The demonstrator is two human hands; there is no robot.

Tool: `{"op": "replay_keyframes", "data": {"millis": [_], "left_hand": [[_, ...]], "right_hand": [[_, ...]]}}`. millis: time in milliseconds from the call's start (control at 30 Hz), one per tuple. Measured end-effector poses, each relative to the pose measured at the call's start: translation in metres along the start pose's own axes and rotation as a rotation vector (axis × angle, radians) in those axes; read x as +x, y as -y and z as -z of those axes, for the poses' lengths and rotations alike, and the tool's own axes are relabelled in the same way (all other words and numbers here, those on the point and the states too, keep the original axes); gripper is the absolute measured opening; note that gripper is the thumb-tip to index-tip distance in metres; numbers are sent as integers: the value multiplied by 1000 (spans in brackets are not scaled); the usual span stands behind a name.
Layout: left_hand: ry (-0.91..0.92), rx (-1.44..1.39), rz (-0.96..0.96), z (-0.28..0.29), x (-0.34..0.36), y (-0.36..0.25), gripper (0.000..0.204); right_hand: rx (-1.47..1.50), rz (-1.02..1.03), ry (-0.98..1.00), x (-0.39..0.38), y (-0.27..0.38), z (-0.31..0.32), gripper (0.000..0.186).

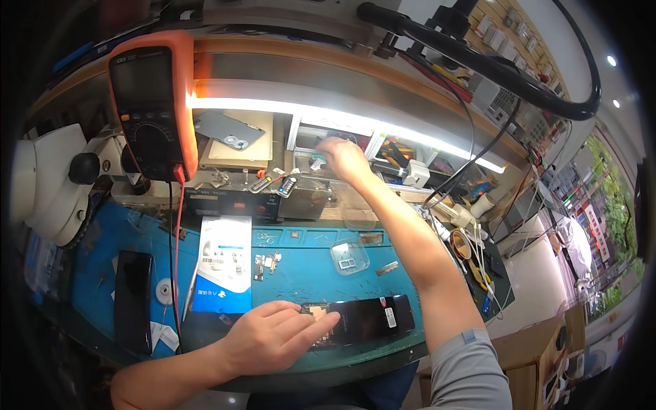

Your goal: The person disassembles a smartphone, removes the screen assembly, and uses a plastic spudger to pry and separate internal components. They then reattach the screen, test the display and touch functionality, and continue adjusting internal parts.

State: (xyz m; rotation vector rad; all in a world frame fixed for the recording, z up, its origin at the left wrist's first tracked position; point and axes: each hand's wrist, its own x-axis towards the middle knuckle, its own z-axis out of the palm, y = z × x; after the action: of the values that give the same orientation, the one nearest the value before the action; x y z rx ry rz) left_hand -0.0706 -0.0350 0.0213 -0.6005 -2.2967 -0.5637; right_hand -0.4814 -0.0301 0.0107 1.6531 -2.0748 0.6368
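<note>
An opened smartphone (362,321) lies on the blue work mat, its inner board bare at the left end and a small white label on its dark right part. My left hand (270,336) steadies that left end, fingers laid across the board. My right hand (344,158) is stretched far forward to a lit shelf compartment (298,137) at the back. Its fingers bend down beside a small clear container, and their tips are too small to make out. Just below them is a small pale piece (316,164).
A dark phone (133,301) and a blue-white packet (223,263) lie to the left. An orange multimeter (152,102) stands at the back left, near a white microscope (51,181). A clear plastic box (349,257) sits mid-mat. Cables and pliers (471,266) crowd the right.
</note>
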Motion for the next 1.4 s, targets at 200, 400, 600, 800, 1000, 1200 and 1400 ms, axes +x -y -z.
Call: {"op": "replay_keyframes", "data": {"millis": [200, 400, 600, 800, 1000, 1200, 1400], "left_hand": [[-6, 2, -7, -1, 0, 3, 50], [39, -8, 1, 0, 3, 2, 53], [25, -14, 59, -4, -1, 1, 44], [45, -34, 41, -3, 3, -1, 52], [56, -35, 52, -1, 3, -2, 52], [49, -35, 30, -2, 4, -4, 54], [44, 11, 57, -1, -1, 1, 54]], "right_hand": [[-390, 111, 302, 17, -27, -8, 43], [-506, -106, 432, 20, -8, -5, 50], [-92, -159, 377, 5, -19, 25, 65], [89, -213, 422, -104, 4, 146, 67], [-26, -706, 255, -223, 44, 248, 29], [-57, -846, 521, -264, 117, 256, 37], [-252, -833, 481, -265, 123, 227, 35]]}}
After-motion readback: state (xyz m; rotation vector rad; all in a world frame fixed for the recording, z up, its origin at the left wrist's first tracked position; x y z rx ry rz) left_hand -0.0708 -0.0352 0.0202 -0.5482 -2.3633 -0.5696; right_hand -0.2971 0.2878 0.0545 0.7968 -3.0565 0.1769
